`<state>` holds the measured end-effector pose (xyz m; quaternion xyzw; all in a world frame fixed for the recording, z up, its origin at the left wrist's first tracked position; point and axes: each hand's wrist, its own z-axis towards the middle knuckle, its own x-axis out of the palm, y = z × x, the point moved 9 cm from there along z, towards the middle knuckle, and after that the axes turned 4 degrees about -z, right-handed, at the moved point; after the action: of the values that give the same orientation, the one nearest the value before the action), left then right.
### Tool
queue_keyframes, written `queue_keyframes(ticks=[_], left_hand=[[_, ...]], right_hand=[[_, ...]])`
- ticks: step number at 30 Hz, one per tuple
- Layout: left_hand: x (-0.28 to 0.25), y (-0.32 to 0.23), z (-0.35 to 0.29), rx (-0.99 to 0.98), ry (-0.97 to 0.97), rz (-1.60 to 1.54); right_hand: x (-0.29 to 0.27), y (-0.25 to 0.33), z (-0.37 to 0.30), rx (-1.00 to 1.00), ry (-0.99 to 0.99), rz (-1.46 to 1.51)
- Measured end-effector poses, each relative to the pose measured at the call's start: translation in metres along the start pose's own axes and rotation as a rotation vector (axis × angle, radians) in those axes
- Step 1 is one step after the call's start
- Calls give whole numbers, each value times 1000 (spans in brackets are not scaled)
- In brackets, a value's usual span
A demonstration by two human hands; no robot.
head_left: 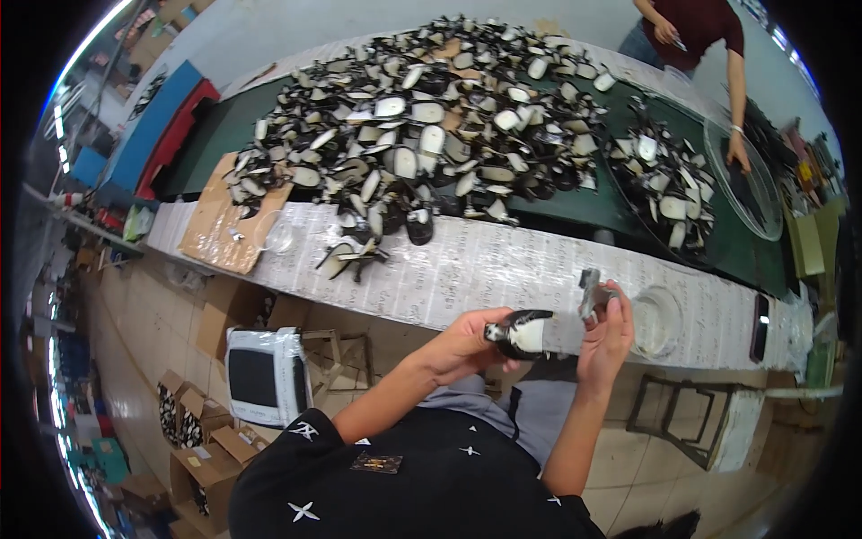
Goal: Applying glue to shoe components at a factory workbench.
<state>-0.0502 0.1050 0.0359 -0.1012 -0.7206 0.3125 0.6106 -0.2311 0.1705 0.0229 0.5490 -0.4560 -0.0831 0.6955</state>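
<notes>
In my left hand [476, 344] is a small black curved piece with a cream-white face [527, 335], gripped between thumb and fingers. My right hand [607, 337] is raised just to its right, fingers bent around a thin grey piece [589, 295] whose kind I cannot make out. The two pieces are apart, above the near edge of the bench. Beside my right hand stands a clear round tub [657, 322]. Beyond my hands lies a large heap of similar black-and-cream pieces [431, 139].
The bench [485, 278] has a wrapped, printed covering. A smaller pile [669, 189] lies at right, near a clear round tray [745, 175] touched by another person [696, 36]. A phone [760, 328] lies far right. Cardboard [220, 216] lies left; a stool [262, 375] stands below.
</notes>
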Motion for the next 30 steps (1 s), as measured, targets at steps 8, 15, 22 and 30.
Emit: queue_keyframes(ticks=[8, 15, 22, 30], left_hand=[[75, -24, 5, -5, 328, -543], [82, -28, 40, 37, 574, -199], [130, -100, 170, 322, 332, 1095], [83, -148, 108, 807, -146, 1733]], right_hand=[[-11, -38, 29, 3, -7, -287], [-8, -32, 22, -19, 52, -415], [-13, -36, 19, -44, 42, -381], [-10, -39, 19, -60, 40, -454]])
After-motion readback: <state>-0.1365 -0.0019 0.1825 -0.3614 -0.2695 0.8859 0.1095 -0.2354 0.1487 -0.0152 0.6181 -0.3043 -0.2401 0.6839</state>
